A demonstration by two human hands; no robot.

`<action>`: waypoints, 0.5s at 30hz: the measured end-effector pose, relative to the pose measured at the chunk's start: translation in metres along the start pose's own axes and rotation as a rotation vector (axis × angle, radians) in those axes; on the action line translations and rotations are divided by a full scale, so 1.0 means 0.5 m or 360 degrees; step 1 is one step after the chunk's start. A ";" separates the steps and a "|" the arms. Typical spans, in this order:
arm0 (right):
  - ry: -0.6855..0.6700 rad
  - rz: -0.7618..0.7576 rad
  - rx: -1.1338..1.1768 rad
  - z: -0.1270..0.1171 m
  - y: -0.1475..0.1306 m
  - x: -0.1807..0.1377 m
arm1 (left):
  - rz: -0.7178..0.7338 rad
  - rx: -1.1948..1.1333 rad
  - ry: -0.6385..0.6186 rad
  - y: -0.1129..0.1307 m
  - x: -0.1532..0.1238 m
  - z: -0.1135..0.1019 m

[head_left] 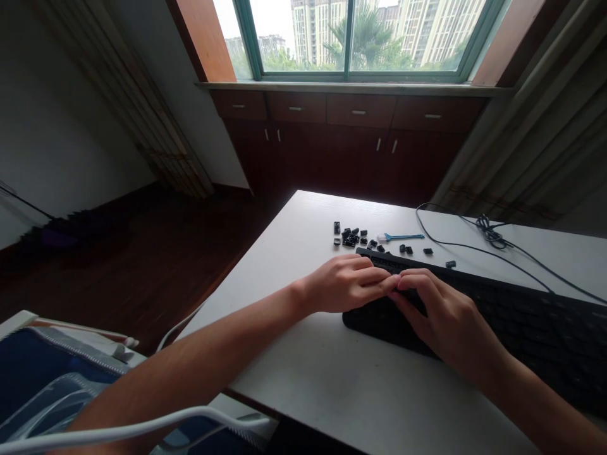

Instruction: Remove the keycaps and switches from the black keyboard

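Observation:
A black keyboard point(502, 309) lies across the right part of the white table, and both hands meet over its left end. My left hand point(351, 282) reaches over the keys from the left, its fingers pressed together and tips pointing right. Thumb and forefinger of my right hand point(441, 309) are pinched against the left fingertips. Whatever sits between the fingertips is hidden. Behind the keyboard's left end lies a loose pile of black keycaps point(351, 239). Close by rests a small blue brush point(403, 237) with pale bristles.
Single keycaps point(428, 251) lie along the keyboard's far edge. A black cable point(490, 234), partly bundled, runs over the back right of the white table point(294, 373). A white tube point(156, 422) crosses the lower left, near a blue bag point(28, 366). Dark cabinets point(327, 151) stand below the window.

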State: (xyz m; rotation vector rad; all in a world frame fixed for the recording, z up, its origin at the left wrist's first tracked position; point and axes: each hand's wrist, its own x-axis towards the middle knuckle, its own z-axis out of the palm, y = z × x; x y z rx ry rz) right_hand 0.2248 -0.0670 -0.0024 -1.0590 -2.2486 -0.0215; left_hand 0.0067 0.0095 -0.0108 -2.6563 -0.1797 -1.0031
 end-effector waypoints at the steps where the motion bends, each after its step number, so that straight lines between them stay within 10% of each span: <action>1: 0.0013 0.0012 -0.0005 0.002 0.004 -0.001 | -0.0021 -0.0003 -0.0016 0.000 0.001 0.000; 6: 0.0141 0.0005 -0.0298 -0.027 -0.011 0.022 | -0.0281 -0.0172 0.0007 0.002 0.003 0.004; 15: -0.0235 -0.0070 0.0110 -0.142 -0.207 0.064 | -0.0479 -0.0376 0.0086 -0.002 -0.003 0.018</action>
